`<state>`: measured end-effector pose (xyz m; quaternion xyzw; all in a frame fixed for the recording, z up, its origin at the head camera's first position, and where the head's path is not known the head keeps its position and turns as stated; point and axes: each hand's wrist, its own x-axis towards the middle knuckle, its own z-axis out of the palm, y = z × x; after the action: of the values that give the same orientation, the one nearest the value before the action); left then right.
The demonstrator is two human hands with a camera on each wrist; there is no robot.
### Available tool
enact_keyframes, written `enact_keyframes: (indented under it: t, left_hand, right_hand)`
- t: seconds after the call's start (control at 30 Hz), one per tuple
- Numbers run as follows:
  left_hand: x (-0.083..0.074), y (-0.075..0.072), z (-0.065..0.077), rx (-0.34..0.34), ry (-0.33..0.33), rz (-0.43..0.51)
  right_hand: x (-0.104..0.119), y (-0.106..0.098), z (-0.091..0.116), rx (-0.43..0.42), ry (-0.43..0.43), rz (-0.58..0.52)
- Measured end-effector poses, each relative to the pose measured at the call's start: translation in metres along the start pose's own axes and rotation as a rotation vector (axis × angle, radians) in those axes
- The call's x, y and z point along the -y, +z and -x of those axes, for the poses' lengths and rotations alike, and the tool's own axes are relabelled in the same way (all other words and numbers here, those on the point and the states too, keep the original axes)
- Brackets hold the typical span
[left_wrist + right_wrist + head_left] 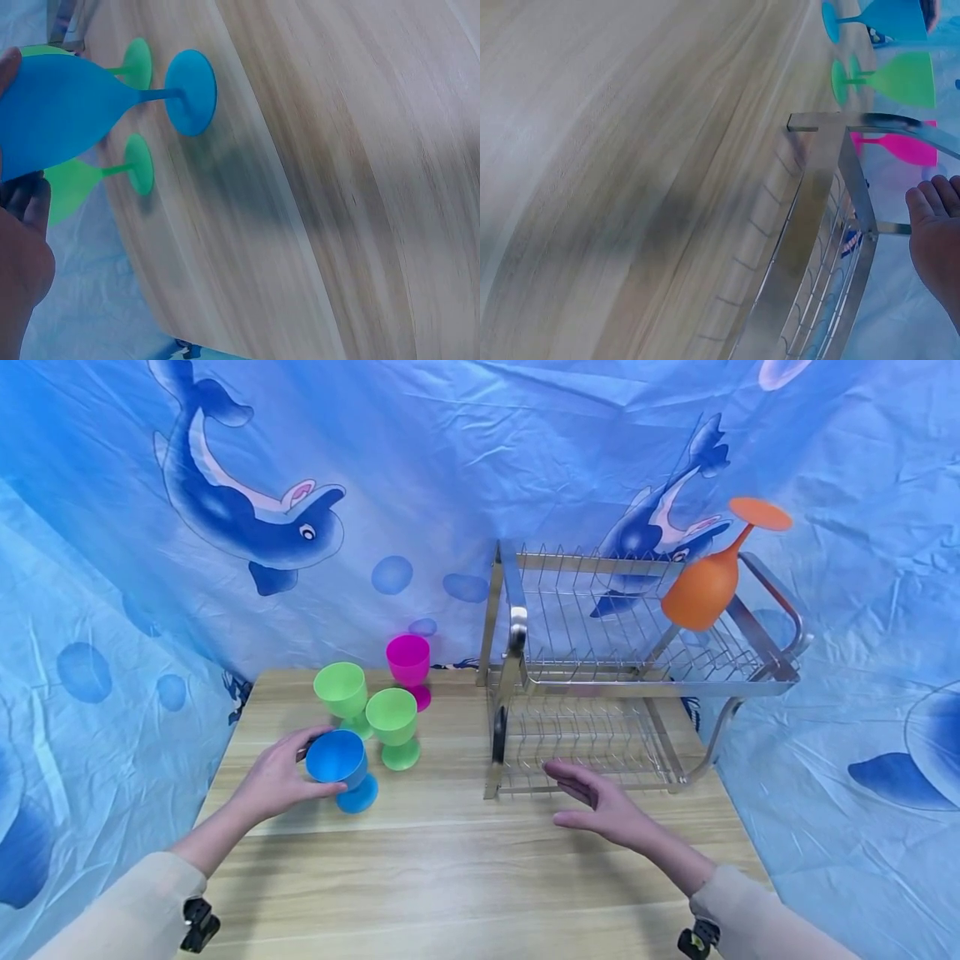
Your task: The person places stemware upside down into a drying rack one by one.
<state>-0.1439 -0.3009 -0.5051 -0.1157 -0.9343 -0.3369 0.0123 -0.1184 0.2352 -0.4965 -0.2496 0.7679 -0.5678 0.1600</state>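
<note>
My left hand [279,777] grips the bowl of a blue goblet [337,760], thumb on the near side and fingers behind it. The goblet's round foot [191,93] points down toward the wooden table; whether it touches is hard to tell. Just beyond stand two green goblets [392,718], and a magenta goblet [408,658] is behind them. My right hand [600,806] hovers before the lower tier of a metal dish rack [660,687], holding nothing, fingers relaxed and thumb apart. An orange goblet [701,593] hangs tilted, bowl down, on the rack's upper right.
The two-tier rack, with wire slots, occupies the table's back right. Light wood tabletop [442,877] spreads in front of the rack and goblets. Blue dolphin-print cloth [420,468] hangs behind the table and along both sides.
</note>
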Motion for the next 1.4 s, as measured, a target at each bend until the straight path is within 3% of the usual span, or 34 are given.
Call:
enact_keyframes:
  t: [0.2,0.43,0.63,0.93,1.17,1.4]
  left_hand:
    - [-0.010,-0.001,0.004,0.015,-0.032,0.044]
    - [-0.040,-0.006,0.008,0.023,-0.059,0.151]
    - [-0.065,-0.005,0.009,0.015,-0.050,0.248]
    - [-0.090,-0.001,0.012,-0.030,-0.004,0.360]
    - [-0.104,0.006,0.013,-0.069,0.011,0.420]
    - [-0.116,0.015,0.014,-0.090,-0.030,0.482]
  right_hand:
    - [-0.002,0.011,-0.007,0.027,0.000,-0.015]
    - [0.007,0.030,-0.023,0.033,-0.050,0.024]
    - [0.020,0.048,-0.041,0.019,-0.076,0.070]
    - [0.029,0.067,-0.068,-0.002,-0.150,0.117]
    - [0.035,0.078,-0.087,-0.035,-0.204,0.235]
    - [0.038,0.083,-0.098,-0.061,-0.198,0.339]
